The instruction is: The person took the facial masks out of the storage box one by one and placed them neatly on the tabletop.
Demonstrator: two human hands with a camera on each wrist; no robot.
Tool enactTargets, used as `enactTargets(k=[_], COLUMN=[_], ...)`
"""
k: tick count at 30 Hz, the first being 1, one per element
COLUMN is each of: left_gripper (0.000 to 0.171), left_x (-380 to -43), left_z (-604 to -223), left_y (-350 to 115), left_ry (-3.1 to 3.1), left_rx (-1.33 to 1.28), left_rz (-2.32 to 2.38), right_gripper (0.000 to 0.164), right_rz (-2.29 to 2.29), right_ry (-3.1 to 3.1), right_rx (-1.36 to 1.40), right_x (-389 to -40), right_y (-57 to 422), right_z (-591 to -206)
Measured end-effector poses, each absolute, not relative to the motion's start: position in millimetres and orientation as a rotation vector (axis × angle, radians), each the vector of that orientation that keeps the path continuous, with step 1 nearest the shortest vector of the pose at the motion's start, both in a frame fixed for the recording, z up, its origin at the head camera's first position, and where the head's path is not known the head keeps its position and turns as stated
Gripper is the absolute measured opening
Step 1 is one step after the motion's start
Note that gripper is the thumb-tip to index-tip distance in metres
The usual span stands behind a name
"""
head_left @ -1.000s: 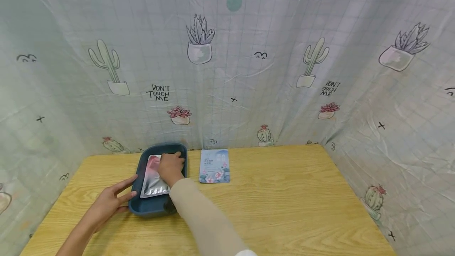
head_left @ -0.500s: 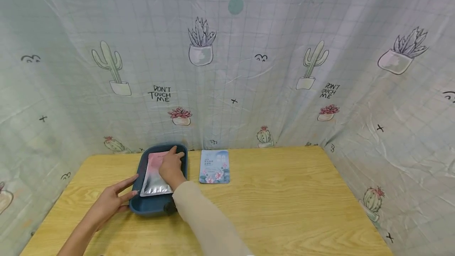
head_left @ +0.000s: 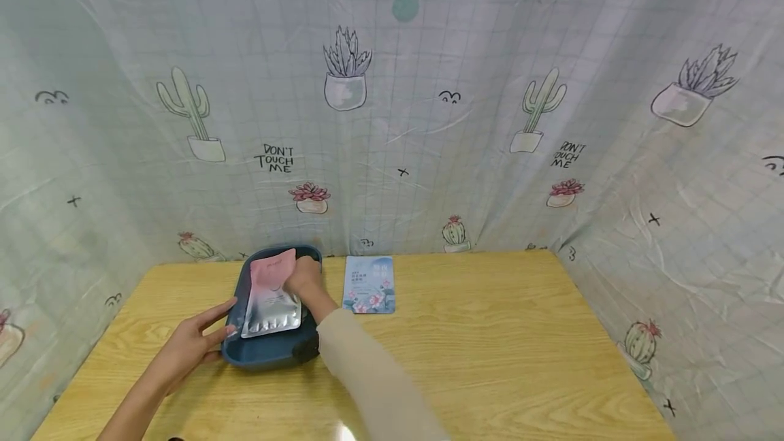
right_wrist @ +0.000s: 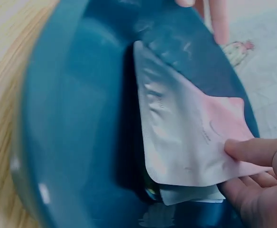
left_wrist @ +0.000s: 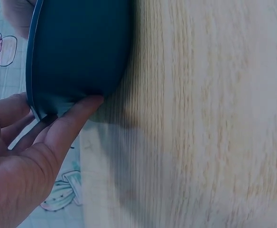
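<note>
A dark blue tray (head_left: 260, 356) stands at the left of the table. My left hand (head_left: 191, 344) holds its left side, fingers and thumb about the rim (left_wrist: 30, 71) in the left wrist view. Inside it lies a pink and silver foil sachet (head_left: 269, 305), its pink end raised toward the tray wall. My right hand (right_wrist: 262, 175) pinches that sachet by its pink edge, thumb on top and fingers beneath. Below it, the right wrist view shows part of another pale packet (right_wrist: 190, 194); most of that one is hidden.
A light blue sachet (head_left: 369, 284) with pink flowers lies flat on the wooden table (head_left: 490, 339), right of the tray. A cactus-print curtain (head_left: 404, 121) hangs behind the table and along both sides.
My right hand has moved slightly right and nearer along the sachet's edge. The sachet's pink end has risen and tilted. My left hand stays at the tray.
</note>
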State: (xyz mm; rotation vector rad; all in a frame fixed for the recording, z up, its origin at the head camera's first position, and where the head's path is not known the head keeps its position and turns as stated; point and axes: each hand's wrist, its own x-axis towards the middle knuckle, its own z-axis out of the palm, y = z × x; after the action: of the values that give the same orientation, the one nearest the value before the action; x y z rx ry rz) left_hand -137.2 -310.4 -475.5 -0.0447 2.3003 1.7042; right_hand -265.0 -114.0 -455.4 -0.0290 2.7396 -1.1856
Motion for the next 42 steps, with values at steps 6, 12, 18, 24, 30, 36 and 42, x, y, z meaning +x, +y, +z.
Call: enactTargets(k=[6,12,18,24,30,36,42], left_gripper=[0.070,0.070,0.072,0.071,0.073,0.073,0.074], left_x=[-138.7,-140.9,-141.4,-141.1,-139.1,-137.0,-138.0], left_z=[-475.0,-474.3,-471.6,-472.4,-472.3,-475.5,-476.3], left_y=[-308.7,-315.0,-315.8,-311.7,-314.2,-315.1,-312.9], left_ry=[2.306,2.320,2.331,2.320,2.362,2.317,2.303], left_rx=[-0.030,-0.020,-0.027,-0.035,-0.024,-0.049,-0.039], left_rz=[1.713,1.707,1.683,1.662,1.606,1.654,1.701], right_gripper=[0.006,0.002,0.053,0.043,0.022,0.012,0.024], right_rz=[-1.372,-1.354,-1.402,-1.492,-1.599,-1.809,-1.982], right_ry=[2.580,2.495,2.449,2.404,2.377,2.125,1.907], right_rx=[-0.117,-0.195,-0.321,-0.321,-0.355,-0.411,-0.434], right_x=[-262.6,-264.3,-268.1,-266.4,-267.6,-262.5,-260.2], right_y=[-102.0,-101.8,-99.6,-92.5,-81.0,-61.1,-39.7], right_z=[-449.4,-450.9,-452.4,-452.0,-442.8,-426.5,-409.1])
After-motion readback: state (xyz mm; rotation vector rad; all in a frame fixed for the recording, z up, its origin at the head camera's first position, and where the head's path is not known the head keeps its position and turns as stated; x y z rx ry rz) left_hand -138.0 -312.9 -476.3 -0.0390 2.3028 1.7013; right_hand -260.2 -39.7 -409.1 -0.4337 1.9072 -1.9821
